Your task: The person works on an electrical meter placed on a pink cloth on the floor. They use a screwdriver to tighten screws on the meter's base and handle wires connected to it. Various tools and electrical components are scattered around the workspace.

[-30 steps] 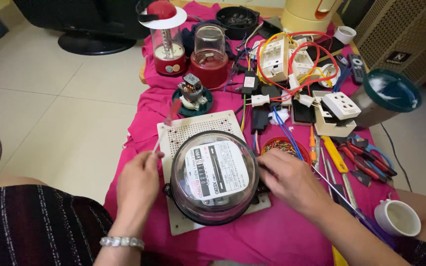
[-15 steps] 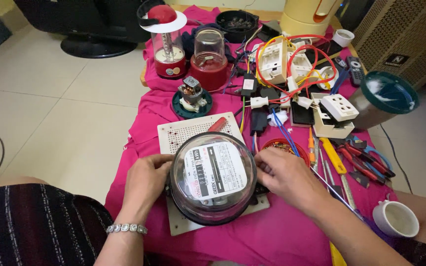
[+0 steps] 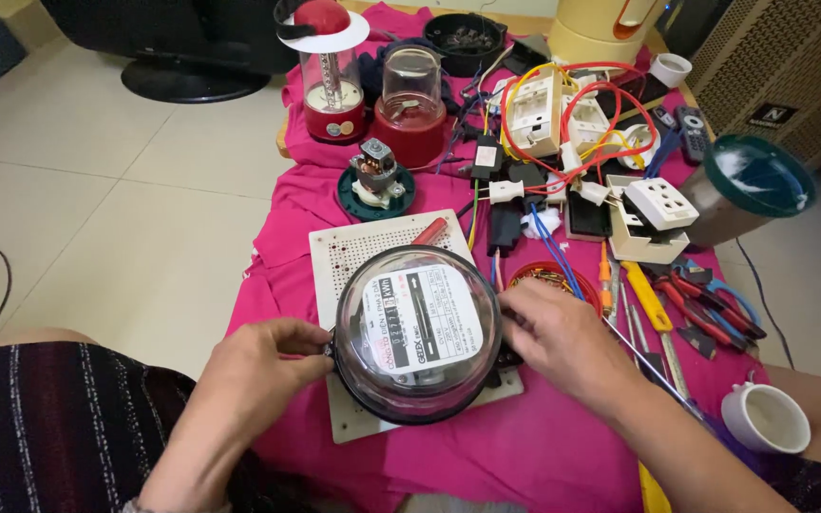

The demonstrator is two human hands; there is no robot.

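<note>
Left hand now grips the left rim of the electric meter, fingertips curled at the edge of its clear dome; a second ago it lay flatter and lower beside the base. Right hand holds the right rim as before, fingers pinched at the seam. Meter sits on the white perforated board, on the pink cloth. A red-handled tool, earlier partly covered, shows at the board's top edge.

Judgement: both hands now brace the meter from opposite sides, consistent with working the dome loose.

Around: screwdrivers and pliers right, white cup near the right forearm.
</note>
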